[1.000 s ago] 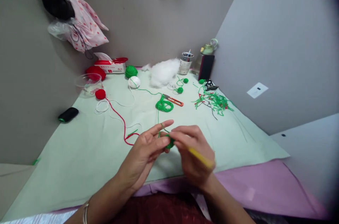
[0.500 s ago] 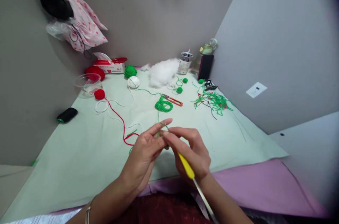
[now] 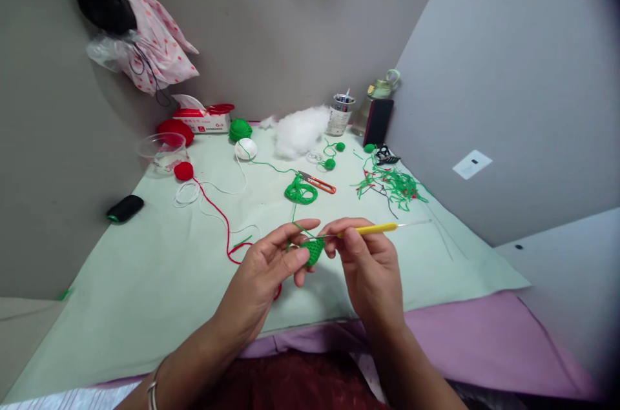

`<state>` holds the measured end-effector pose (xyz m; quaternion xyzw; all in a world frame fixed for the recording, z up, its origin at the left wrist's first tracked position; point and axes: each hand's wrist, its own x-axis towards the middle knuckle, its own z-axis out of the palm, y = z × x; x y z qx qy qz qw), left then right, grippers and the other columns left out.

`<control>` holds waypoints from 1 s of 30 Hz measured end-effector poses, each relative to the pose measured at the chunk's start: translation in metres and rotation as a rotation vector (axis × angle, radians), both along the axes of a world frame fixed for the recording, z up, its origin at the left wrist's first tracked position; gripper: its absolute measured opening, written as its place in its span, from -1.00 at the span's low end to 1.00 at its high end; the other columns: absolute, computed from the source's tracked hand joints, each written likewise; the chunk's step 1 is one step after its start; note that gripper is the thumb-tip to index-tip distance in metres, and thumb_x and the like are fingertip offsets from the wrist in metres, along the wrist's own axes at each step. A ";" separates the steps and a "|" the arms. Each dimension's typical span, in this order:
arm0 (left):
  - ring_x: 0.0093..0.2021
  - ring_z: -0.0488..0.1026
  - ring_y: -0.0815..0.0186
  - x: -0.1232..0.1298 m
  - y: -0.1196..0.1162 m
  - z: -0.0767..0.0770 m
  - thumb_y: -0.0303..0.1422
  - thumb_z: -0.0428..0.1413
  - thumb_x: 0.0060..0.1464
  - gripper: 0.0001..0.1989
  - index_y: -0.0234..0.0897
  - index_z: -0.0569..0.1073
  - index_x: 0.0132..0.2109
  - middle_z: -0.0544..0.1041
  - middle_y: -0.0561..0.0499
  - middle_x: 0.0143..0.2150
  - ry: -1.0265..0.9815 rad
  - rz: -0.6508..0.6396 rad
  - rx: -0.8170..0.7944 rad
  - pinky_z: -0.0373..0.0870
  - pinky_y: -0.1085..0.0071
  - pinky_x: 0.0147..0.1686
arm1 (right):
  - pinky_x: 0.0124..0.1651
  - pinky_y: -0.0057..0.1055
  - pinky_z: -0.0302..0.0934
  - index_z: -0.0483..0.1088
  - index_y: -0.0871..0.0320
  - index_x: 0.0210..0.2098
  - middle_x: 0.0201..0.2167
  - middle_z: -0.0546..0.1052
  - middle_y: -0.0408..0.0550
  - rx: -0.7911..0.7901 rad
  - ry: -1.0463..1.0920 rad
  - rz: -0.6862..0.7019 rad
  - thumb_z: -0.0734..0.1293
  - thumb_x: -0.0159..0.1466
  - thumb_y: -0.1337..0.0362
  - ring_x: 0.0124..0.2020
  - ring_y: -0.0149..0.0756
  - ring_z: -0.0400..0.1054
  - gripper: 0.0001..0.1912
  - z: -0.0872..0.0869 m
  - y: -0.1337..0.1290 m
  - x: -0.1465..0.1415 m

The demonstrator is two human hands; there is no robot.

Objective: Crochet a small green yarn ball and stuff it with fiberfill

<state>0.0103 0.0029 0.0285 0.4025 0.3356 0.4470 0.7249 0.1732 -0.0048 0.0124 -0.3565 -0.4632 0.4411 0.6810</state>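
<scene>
My left hand (image 3: 271, 268) pinches a small green crocheted piece (image 3: 314, 251) between thumb and fingers, and green yarn runs over its raised index finger. A crochet hook with a yellow handle (image 3: 375, 229) lies nearly level in my right hand (image 3: 371, 261), its thin tip at the top edge of the piece. From the left index finger the yarn leads up to a loose green coil (image 3: 301, 190) on the table. Orange-handled thread snips (image 3: 322, 185) rest against that coil.
Behind are white stuffing (image 3: 301, 132), a green yarn ball (image 3: 240, 130), a white ball (image 3: 246, 149) and a pen cup (image 3: 340, 114). Red balls and a clear tub (image 3: 162, 150) stand left; green yarn scraps (image 3: 400, 187), a phone (image 3: 378, 123) and a bottle (image 3: 383, 87) are right.
My right hand has turned and shifted right, swinging the hook from steeply slanted to nearly level. The green piece, mostly hidden before, now shows between my hands.
</scene>
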 end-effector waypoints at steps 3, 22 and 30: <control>-0.27 0.39 0.38 -0.003 0.002 -0.001 -0.27 0.38 0.10 -0.63 -0.05 0.70 0.08 0.48 0.04 -0.19 0.033 0.047 0.011 0.30 0.46 -0.27 | -0.29 -0.47 0.36 0.64 0.07 -0.25 -0.32 0.63 -0.11 -0.013 0.054 0.044 0.39 0.47 0.16 -0.39 -0.43 0.44 -0.78 0.002 0.002 0.000; -0.34 0.33 0.41 -0.006 0.003 -0.002 -0.35 0.30 0.17 -0.69 -0.03 0.69 0.06 0.43 0.11 -0.33 0.307 0.129 0.225 0.29 0.49 -0.31 | -0.17 -0.41 0.37 0.58 0.01 -0.13 -0.25 0.63 -0.16 0.159 -0.318 -0.045 0.26 0.54 0.28 -0.30 -0.40 0.46 -0.77 0.005 -0.009 0.004; -0.36 0.38 0.36 0.000 -0.001 0.001 -0.39 0.29 0.12 -0.72 -0.13 0.72 -0.01 0.44 0.08 -0.36 0.428 0.280 0.341 0.38 0.44 -0.27 | -0.07 -0.30 0.39 0.48 0.09 -0.07 -0.21 0.61 -0.03 0.429 -0.681 -0.073 0.24 0.47 0.49 -0.13 -0.26 0.52 -0.77 0.010 -0.011 0.004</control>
